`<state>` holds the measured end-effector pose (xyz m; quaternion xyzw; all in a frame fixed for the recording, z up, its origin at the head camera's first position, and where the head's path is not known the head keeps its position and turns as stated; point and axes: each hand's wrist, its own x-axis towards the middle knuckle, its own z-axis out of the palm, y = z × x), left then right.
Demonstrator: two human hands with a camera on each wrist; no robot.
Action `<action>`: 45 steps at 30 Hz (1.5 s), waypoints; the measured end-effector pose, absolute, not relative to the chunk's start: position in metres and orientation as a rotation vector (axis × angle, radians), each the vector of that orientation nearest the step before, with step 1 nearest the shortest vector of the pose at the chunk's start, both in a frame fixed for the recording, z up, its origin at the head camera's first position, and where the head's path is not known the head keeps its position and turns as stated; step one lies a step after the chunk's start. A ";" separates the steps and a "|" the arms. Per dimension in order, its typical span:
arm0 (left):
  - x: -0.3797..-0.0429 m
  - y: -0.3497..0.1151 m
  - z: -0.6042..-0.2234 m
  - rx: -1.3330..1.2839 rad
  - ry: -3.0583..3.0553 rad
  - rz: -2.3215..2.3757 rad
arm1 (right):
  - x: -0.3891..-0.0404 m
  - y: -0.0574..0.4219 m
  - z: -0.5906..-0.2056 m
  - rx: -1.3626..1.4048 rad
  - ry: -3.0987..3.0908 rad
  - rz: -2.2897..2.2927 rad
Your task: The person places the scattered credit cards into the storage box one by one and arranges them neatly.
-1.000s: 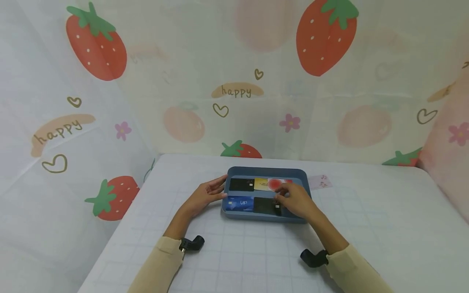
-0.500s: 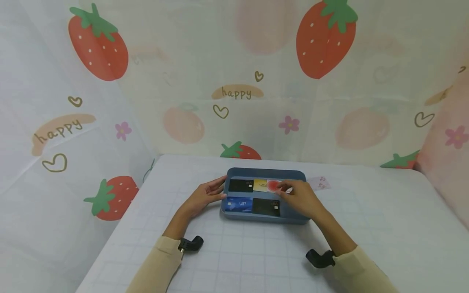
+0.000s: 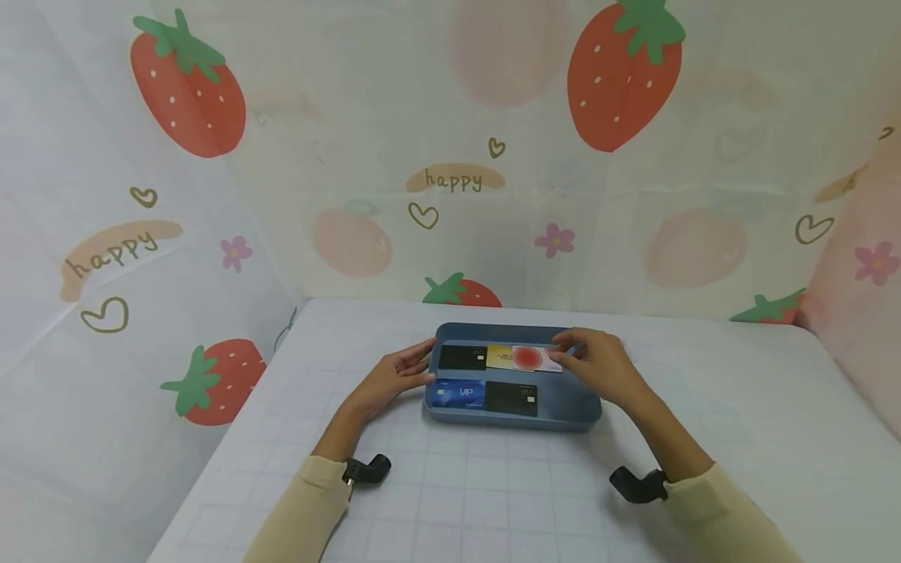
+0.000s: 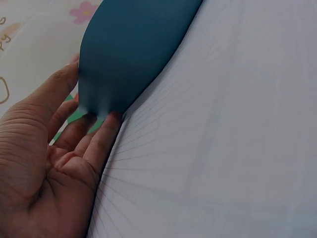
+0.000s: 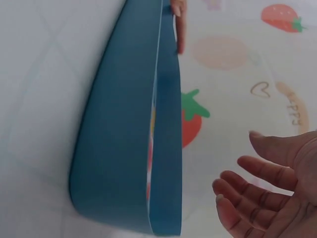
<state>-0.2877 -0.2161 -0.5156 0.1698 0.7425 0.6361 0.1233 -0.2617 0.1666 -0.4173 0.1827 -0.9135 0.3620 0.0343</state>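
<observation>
A blue rectangular tray (image 3: 514, 423) holds several cards in two rows. In the far row lie a black card (image 3: 461, 357), a yellow card (image 3: 499, 356) and a white card with a red circle (image 3: 529, 359) that overlaps the yellow one. The near row has a blue VIP card (image 3: 459, 393) beside another black card (image 3: 511, 398). My left hand (image 3: 383, 385) rests its fingertips against the tray's left end wall, as the left wrist view also shows. Over the tray's right end hovers my right hand (image 3: 600, 366), its fingers loosely bent and nothing between them.
A white gridded cloth (image 3: 479, 500) covers the table. Behind it stands a backdrop (image 3: 450, 250) printed with strawberries. Each wrist carries a black camera, the left camera (image 3: 369, 469) and the right camera (image 3: 639, 485).
My right hand has left the white card with the red circle and moved right, now covering most of the pale pink card beyond the tray. My left hand stays put.
</observation>
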 end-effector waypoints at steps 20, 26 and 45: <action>-0.287 -0.216 -0.515 0.511 2.144 1.873 | -0.279 0.207 -0.413 0.556 -2.770 1.027; -0.288 -0.217 -0.516 0.516 2.146 1.869 | -0.283 0.214 -0.417 0.523 -2.777 1.015; -0.288 -0.217 -0.514 0.504 2.134 1.871 | -0.309 0.247 -0.439 0.409 -2.863 0.972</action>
